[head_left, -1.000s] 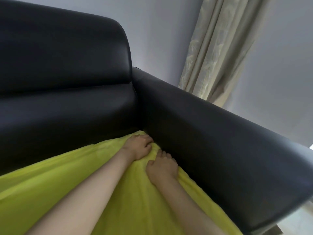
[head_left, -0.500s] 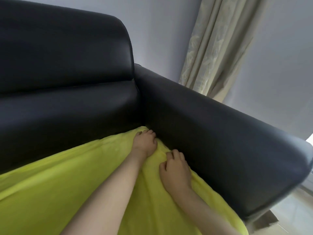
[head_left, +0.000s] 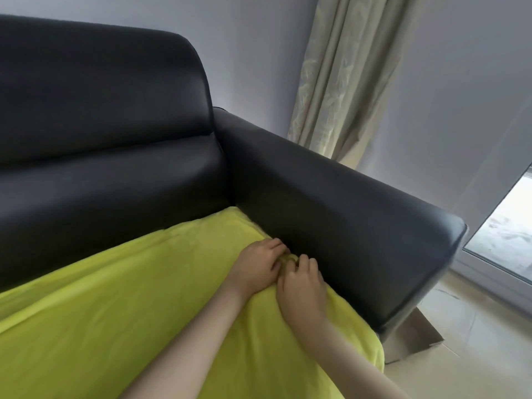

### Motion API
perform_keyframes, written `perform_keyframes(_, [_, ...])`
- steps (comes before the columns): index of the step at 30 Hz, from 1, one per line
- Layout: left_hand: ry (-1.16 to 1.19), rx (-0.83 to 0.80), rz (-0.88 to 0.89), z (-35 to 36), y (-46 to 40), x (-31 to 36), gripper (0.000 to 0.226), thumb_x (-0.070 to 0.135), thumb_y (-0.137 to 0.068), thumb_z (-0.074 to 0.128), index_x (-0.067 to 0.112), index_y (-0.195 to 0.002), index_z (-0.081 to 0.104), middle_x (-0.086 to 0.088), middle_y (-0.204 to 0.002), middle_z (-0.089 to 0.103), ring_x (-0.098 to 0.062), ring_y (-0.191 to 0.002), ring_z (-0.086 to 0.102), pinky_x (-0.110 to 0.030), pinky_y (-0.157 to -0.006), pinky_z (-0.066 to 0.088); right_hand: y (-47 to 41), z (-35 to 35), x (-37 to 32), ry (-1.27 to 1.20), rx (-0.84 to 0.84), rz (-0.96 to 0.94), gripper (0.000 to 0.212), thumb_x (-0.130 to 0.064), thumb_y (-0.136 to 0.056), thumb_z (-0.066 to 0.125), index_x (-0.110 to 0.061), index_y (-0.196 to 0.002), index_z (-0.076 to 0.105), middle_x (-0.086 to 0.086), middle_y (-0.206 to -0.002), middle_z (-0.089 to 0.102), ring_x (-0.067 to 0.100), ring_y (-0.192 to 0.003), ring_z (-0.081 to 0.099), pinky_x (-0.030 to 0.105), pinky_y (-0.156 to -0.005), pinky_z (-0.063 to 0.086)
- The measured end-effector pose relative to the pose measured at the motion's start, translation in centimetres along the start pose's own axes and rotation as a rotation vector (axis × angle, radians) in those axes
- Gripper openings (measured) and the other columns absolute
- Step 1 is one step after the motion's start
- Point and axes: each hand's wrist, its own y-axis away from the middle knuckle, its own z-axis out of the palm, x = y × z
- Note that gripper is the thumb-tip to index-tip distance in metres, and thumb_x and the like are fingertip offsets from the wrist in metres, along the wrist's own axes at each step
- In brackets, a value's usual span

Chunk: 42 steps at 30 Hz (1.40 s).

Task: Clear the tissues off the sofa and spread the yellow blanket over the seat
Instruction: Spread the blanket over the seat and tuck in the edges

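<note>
The yellow blanket (head_left: 138,300) lies spread over the seat of the black leather sofa (head_left: 100,116), reaching into the corner by the right armrest (head_left: 339,214). My left hand (head_left: 253,269) and my right hand (head_left: 302,283) sit side by side on the blanket's right edge, close against the armrest. The fingers of both curl into a small bunched fold of the cloth between them. No tissues are in view.
A pale patterned curtain (head_left: 331,76) hangs behind the armrest against a grey wall. A glass door (head_left: 506,226) and light floor tiles (head_left: 460,341) lie to the right of the sofa.
Both hands have slid back from the seat's far corner along the armrest toward me. They have come together and their fingers now pinch the blanket's edge.
</note>
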Motion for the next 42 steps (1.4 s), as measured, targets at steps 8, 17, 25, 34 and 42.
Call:
perform_keyframes(8, [0.030, 0.006, -0.096, -0.5, 0.9, 1.0, 0.040, 0.016, -0.091, 0.044, 0.024, -0.128, 0.057, 0.010, -0.129, 0.058, -0.005, -0.118, 0.052, -0.020, -0.098, 0.041, 1.1, -0.4, 0.7, -0.008, -0.157, 0.025, 0.055, -0.030, -0.103, 0.026, -0.006, -0.152, 0.018, 0.010, -0.154, 0.027, 0.023, -0.142, 0.025, 0.033, -0.118, 0.018])
perform_keyframes(17, [-0.065, -0.046, -0.084, -0.5, 0.8, 1.2, 0.038, 0.019, -0.092, 0.042, 0.021, -0.128, 0.055, 0.006, -0.127, 0.055, -0.010, -0.117, 0.050, -0.026, -0.094, 0.044, 0.4, -0.9, 0.7, 0.026, -0.216, 0.029, 0.061, -0.035, -0.099, 0.029, -0.004, -0.151, 0.021, 0.012, -0.153, 0.033, 0.024, -0.138, 0.034, 0.033, -0.114, 0.029])
perform_keyframes(25, [-0.081, -0.099, -0.109, -0.5, 0.5, 1.1, 0.039, 0.021, -0.093, 0.043, 0.023, -0.131, 0.054, 0.007, -0.132, 0.055, -0.010, -0.119, 0.052, -0.026, -0.095, 0.044, -1.1, -2.9, -0.1, 0.043, -0.312, 0.085, 0.057, -0.039, -0.096, 0.039, -0.006, -0.143, 0.038, 0.010, -0.140, 0.048, 0.026, -0.123, 0.050, 0.034, -0.093, 0.045])
perform_keyframes(34, [-0.158, -0.381, -0.125, -0.4, -1.7, 0.8, 0.045, 0.029, -0.101, 0.032, 0.022, -0.145, 0.039, 0.002, -0.149, 0.039, -0.017, -0.132, 0.042, -0.032, -0.107, 0.037, -3.0, -4.1, -0.7, 0.167, -0.422, 0.053, 0.042, -0.040, -0.097, 0.045, -0.011, -0.126, 0.054, 0.006, -0.118, 0.060, 0.023, -0.107, 0.058, 0.029, -0.076, 0.043])
perform_keyframes(42, [-0.216, -0.532, -0.165, -0.9, -3.9, 0.6, 0.047, 0.030, -0.100, 0.031, 0.023, -0.147, 0.035, 0.001, -0.153, 0.034, -0.019, -0.138, 0.035, -0.033, -0.112, 0.031, -4.0, -3.0, 0.5, 0.246, -0.489, 0.019, 0.039, -0.024, -0.099, 0.042, -0.011, -0.135, 0.048, 0.007, -0.127, 0.056, 0.025, -0.115, 0.055, 0.029, -0.076, 0.042])
